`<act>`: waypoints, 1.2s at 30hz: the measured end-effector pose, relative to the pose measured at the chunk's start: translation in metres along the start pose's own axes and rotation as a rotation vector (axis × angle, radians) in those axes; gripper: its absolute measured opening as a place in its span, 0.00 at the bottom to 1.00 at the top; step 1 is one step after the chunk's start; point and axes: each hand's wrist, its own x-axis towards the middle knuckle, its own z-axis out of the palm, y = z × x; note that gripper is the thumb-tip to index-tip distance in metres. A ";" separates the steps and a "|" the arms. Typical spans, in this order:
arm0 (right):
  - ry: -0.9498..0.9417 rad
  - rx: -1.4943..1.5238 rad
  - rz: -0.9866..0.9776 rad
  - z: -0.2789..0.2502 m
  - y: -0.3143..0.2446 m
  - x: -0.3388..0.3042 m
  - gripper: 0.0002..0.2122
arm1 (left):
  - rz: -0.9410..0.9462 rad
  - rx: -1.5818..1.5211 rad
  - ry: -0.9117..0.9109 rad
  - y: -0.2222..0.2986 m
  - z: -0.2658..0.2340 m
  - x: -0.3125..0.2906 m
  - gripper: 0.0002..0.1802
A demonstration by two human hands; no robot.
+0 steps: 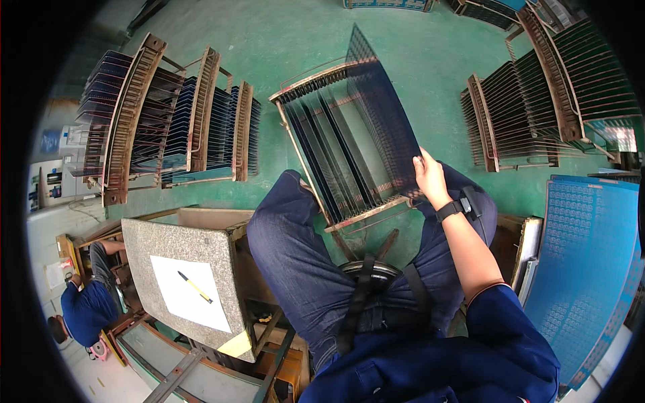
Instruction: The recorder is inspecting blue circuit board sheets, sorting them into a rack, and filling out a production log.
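In the centre of the frame, the right hand (432,180) comes from the lower right, and its fingers are closed on the near edge of a dark blue panel (391,114), with the thumb lying on the side toward the right. This panel stands tilted at the right side of a slotted rack (368,219), and its upper corner rises above the far rail; I cannot tell whether its lower edge sits in a slot. Inside the rack, several other dark panels stand in the left and middle slots. The left hand is outside the frame, so I cannot tell the state of its fingers. The rack is between the person's knees, above the green floor (289,33). At the lower left, a grey speckled surface (142,258) carries a white paper sheet (183,307) with a yellow and black pen (195,287) on it. More filled racks (125,121) stand at the upper left, and blue perforated-looking sheets (581,269) lean at the lower right
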 end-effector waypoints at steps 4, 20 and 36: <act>-0.027 0.020 0.042 -0.005 0.000 0.005 0.15 | -0.015 -0.025 0.013 0.005 0.000 -0.001 0.08; -0.117 -0.010 0.074 -0.007 0.010 0.021 0.16 | -0.068 -0.095 -0.002 0.013 -0.002 -0.009 0.09; -0.074 -0.110 -0.009 0.000 -0.003 0.016 0.16 | 0.756 -1.300 1.402 0.118 -0.244 0.076 0.14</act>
